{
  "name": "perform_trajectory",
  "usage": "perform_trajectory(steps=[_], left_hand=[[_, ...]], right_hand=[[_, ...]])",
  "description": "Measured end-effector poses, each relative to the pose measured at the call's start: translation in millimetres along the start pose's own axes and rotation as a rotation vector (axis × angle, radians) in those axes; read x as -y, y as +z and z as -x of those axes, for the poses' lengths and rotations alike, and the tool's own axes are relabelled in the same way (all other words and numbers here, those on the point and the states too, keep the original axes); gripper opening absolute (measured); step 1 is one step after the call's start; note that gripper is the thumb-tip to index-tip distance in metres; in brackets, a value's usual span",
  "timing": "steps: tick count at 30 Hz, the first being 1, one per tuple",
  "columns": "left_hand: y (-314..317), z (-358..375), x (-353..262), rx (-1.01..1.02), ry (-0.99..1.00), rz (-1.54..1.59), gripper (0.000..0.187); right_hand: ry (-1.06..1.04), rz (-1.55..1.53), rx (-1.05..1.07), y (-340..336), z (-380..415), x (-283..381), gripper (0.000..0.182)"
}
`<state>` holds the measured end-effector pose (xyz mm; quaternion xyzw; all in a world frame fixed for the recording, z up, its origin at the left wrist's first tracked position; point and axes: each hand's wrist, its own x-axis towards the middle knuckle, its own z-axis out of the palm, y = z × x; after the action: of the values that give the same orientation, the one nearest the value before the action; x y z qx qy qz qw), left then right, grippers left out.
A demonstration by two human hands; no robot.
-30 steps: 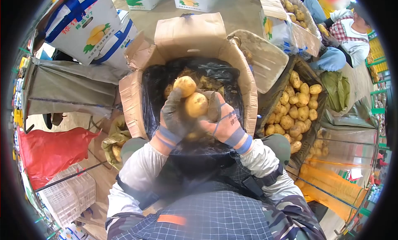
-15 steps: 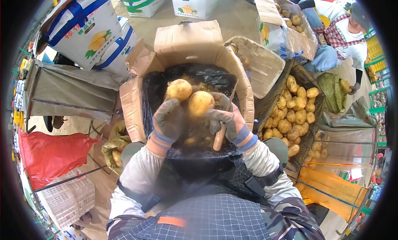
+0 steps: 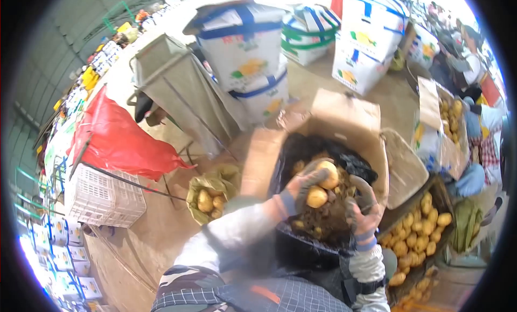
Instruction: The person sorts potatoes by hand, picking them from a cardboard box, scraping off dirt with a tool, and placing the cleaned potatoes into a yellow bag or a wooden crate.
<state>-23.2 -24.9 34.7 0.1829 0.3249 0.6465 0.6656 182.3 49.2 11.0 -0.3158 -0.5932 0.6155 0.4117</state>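
Note:
My left hand [image 3: 305, 187], in a grey-palmed glove, is closed around two potatoes, an upper potato [image 3: 328, 175] and a lower potato [image 3: 316, 197]. Both are held over an open cardboard box [image 3: 344, 108] lined with black plastic [image 3: 358, 164]. Inside the box lies brown soil-like debris [image 3: 323, 226] with small potato pieces. My right hand [image 3: 366, 211], gloved too, is at the box's right side with thumb and fingers apart, and no potato shows in it. Whether a tool hangs from that hand cannot be made out.
A dark crate of potatoes [image 3: 414, 234] stands at the right. On the left are a green sack holding potatoes [image 3: 205, 201], a white basket [image 3: 102, 196] and a red cloth [image 3: 121, 137]. White cartons [image 3: 242, 48] are stacked behind. A co-worker [image 3: 484, 134] sits at far right.
My view has swung left. Each hand had a potato before, and a wooden-handled tool showed at my right hand; now both potatoes are in my left hand and my right hand has moved away.

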Motion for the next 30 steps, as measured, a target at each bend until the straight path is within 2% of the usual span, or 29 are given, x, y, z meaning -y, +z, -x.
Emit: perform_trajectory(steps=[1, 3, 4, 5, 6, 7, 8, 10, 14, 16, 17, 18, 19, 20, 22, 24, 26, 27, 28, 30], left_hand=[[-2.3, 4.6, -27.7, -0.023, 0.088, -0.064, 0.042], [-13.1, 16.6, -120.8, -0.174, 0.461, -0.409, 0.05], [-21.1, 21.2, -175.6, -0.307, 0.682, -0.652, 0.053], [-30.7, 27.1, -233.8, -0.501, 0.899, -0.941, 0.057], [-36.2, 33.5, -288.7, -0.665, 1.086, -1.239, 0.061], [-41.8, 35.2, -326.3, -0.843, 1.169, -1.511, 0.065], [-50.0, 34.6, -350.0, -0.94, 1.186, -1.662, 0.069], [-61.6, 30.2, -361.7, -0.99, 1.169, -1.907, 0.077], [-84.6, 13.0, -321.4, -0.786, 1.467, -2.557, 0.053], [-46.6, -11.5, -212.4, -0.362, 1.24, -2.302, 0.053], [-25.7, -26.0, -149.1, -0.17, 1.041, -2.073, 0.05], [-30.4, -48.6, -109.5, 0.008, 0.755, -2.115, 0.044], [-51.2, -75.0, -63.6, 0.114, 0.556, -2.202, 0.041], [-78.7, -98.0, -23.1, 0.272, 0.476, -2.14, 0.043], [-103.2, -134.2, 35.4, 0.401, -0.027, -2.452, 0.044], [-150.8, -163.0, 73.6, 0.525, -0.266, -2.61, 0.041], [-220.4, -181.3, 107.1, 0.448, -0.277, -2.717, 0.045], [-223.0, -184.3, 109.6, 0.458, -0.375, -2.757, 0.047], [-226.8, -185.3, 113.8, 0.391, -0.361, -2.801, 0.047], [-226.4, -200.0, 114.3, 0.411, -0.538, -2.791, 0.045]], right_hand=[[-0.004, -0.011, -0.071, -1.1, -5.8, 7.3, 0.048], [0.099, 0.028, -0.202, -10.6, -9.4, 11.0, 0.042], [0.201, 0.015, -0.209, -21.5, -12.5, 7.6, 0.039], [0.145, 0.027, -0.134, -29.6, -12.7, 2.5, 0.036], [0.212, -0.078, -0.14, -32.4, -13.0, -8.9, 0.036], [0.253, -0.241, -0.071, -36.7, -12.5, -11.0, 0.027], [0.258, -0.159, -0.089, -39.2, -15.1, -22.6, 0.03], [0.272, 0.006, -0.123, -44.5, -19.2, -44.8, 0.036], [0.223, 0.162, -0.144, -47.8, -29.3, -46.4, 0.029], [0.231, 0.173, -0.151, -48.8, -27.2, -43.2, 0.028], [0.24, 0.144, -0.159, -50.1, -26.0, -43.4, 0.028], [0.24, 0.129, -0.176, -48.6, -23.6, -38.5, 0.028], [0.239, 0.114, -0.193, -47.2, -21.2, -33.7, 0.027], [0.238, 0.098, -0.21, -45.8, -19.0, -28.7, 0.027], [0.25, 0.116, -0.251, -50.5, -15.2, -26.5, 0.026], [0.245, 0.134, -0.247, -53.4, -12.6, -16.1, 0.025], [0.237, 0.175, -0.25, -55.8, -9.6, -2.5, 0.024], [0.231, 0.208, -0.256, -57.6, -8.5, 6.0, 0.024], [0.225, 0.24, -0.262, -59.5, -7.3, 14.5, 0.023], [0.2, 0.262, -0.276, -62.1, -6.3, 17.6, 0.023]])
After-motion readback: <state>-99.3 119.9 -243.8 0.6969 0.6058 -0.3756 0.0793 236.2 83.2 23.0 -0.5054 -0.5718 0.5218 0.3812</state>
